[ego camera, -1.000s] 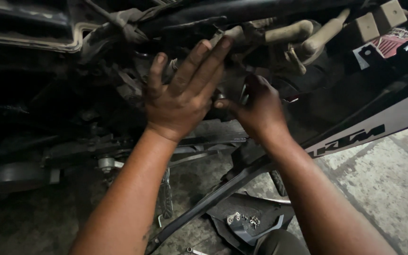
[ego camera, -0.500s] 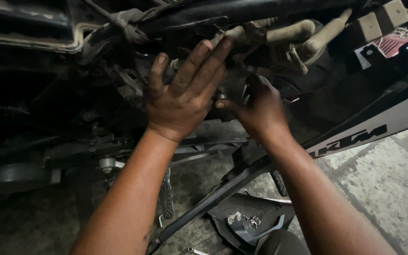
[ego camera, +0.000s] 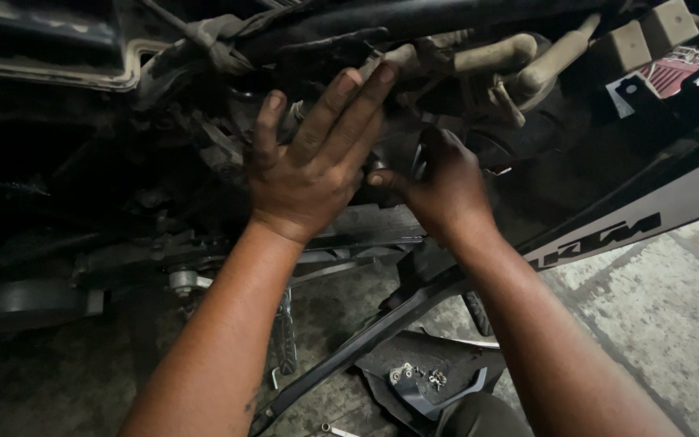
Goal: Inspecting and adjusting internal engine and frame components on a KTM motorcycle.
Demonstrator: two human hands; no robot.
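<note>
Your left hand (ego camera: 309,174) is spread flat on engine parts (ego camera: 228,154), mid-frame; right hand (ego camera: 442,190) is buried behind, grip unclear. Loose bolts (ego camera: 422,376) on panel (ego camera: 455,364), bottom center. Work's mid-way.

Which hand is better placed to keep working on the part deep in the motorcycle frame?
Probably the right hand: its fingers curl into the dark gap under the hoses, seemingly on a part there, though the grip is hidden. The left hand lies flat and spread against the engine parts, holding nothing.
</note>
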